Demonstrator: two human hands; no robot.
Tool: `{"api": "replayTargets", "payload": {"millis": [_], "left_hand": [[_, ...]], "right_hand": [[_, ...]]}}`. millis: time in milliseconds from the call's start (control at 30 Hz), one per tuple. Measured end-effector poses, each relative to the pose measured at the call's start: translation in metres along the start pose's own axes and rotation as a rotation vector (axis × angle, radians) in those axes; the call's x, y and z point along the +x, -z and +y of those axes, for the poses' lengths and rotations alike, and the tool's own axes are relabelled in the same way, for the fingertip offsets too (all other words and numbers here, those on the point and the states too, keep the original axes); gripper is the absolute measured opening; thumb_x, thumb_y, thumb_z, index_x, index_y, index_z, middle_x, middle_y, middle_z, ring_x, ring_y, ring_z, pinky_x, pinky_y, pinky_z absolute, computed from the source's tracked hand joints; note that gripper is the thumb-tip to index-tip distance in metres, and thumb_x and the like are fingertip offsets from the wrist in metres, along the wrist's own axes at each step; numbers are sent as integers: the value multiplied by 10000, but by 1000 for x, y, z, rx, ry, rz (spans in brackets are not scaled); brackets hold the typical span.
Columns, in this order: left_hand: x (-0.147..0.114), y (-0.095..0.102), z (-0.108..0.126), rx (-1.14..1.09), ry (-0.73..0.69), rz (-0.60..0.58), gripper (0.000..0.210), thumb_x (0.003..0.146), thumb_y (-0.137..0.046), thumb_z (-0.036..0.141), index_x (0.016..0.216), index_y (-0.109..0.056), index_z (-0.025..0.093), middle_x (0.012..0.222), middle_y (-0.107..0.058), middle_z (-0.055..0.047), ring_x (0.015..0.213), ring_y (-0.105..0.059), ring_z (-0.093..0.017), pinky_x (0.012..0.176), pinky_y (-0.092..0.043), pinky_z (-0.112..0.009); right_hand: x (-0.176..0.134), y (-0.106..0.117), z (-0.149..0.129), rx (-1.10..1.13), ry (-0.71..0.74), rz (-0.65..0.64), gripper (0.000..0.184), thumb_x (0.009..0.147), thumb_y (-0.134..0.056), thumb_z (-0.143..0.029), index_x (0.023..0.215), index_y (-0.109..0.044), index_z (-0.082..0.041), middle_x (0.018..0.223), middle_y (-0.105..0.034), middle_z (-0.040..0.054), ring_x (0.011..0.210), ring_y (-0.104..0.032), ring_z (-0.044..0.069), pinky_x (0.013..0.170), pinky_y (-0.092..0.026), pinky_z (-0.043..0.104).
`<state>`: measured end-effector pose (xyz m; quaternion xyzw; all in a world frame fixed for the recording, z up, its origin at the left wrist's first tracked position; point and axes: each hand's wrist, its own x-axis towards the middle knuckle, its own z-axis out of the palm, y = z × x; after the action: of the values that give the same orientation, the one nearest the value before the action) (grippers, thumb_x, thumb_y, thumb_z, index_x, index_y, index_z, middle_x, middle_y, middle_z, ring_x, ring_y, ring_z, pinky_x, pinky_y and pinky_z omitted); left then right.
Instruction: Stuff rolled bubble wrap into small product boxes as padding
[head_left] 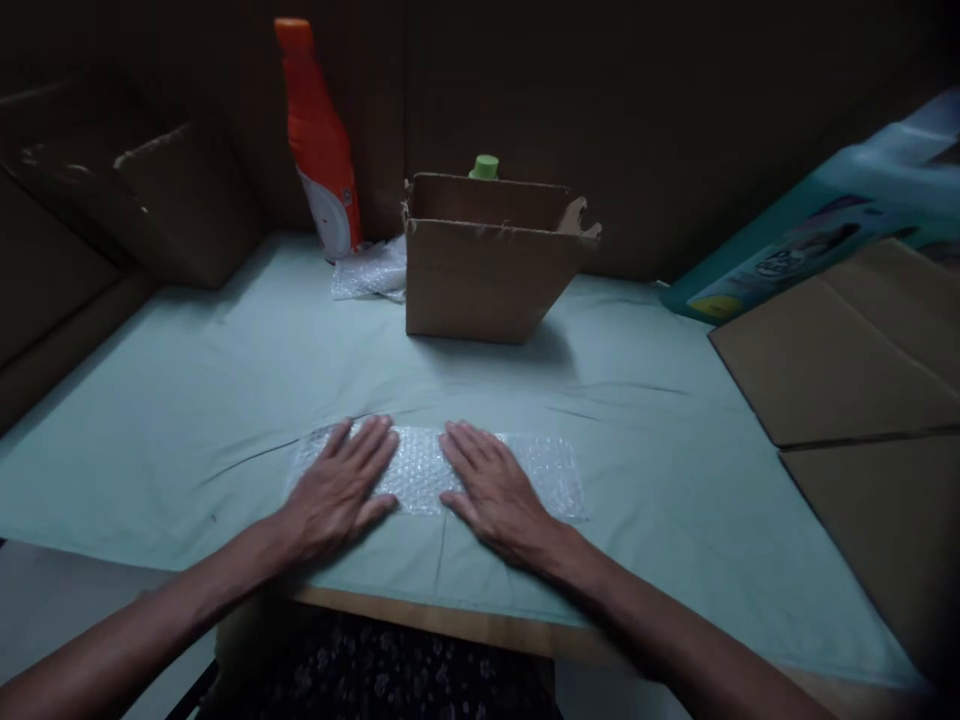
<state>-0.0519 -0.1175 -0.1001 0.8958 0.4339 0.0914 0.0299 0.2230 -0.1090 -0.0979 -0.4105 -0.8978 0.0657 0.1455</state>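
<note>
A strip of clear bubble wrap (420,470) lies flat near the front of the cloth-covered table. My left hand (341,490) rests palm down on its left part, the fingers stretched out and pointing away from me. On the right part, my right hand (491,490) is also laid flat, its fingers extended and the thumb apart. Between the two hands the middle of the strip shows, and its right end sticks out past my right hand. Both palms hide some of the wrap under them.
Beyond the hands stands an open cardboard box (480,285), with a green cap (486,167) behind it. More bubble wrap (371,270) lies beside an orange bottle (319,140). Cardboard (855,350) and a teal jug (810,220) are at right; another box (180,210) is at left.
</note>
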Motion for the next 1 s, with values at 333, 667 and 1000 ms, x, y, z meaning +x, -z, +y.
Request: {"api": "replayTargets", "payload": {"millis": [333, 667, 1000], "left_hand": [[-53, 9, -38, -36, 549, 224, 576, 944, -424, 533, 1279, -587, 93, 1499, -478, -252, 1458, -379, -425, 1151, -357, -616], [16, 71, -24, -294, 521, 320, 235, 887, -502, 342, 1033, -615, 196, 932, -748, -64, 767, -705, -223, 697, -572, -342], [193, 36, -9, -260, 173, 166, 628, 834, -655, 153, 1436, -476, 142, 1388, -608, -167, 1290, -563, -312, 1095, -448, -467]], "right_hand": [[-73, 49, 82, -108, -429, 153, 433, 1017, -431, -419, 1366, -583, -214, 1396, -640, 143, 1312, -565, 337, 1029, -467, 539], [-66, 83, 20, 379, -503, -98, 356, 926, -553, -322, 1261, -601, -212, 931, -725, 70, 794, -682, 222, 720, -535, 352], [-84, 68, -52, 860, -398, -235, 344, 860, -637, -273, 1193, -726, -260, 1045, -735, 71, 851, -669, 210, 744, -561, 342]]}}
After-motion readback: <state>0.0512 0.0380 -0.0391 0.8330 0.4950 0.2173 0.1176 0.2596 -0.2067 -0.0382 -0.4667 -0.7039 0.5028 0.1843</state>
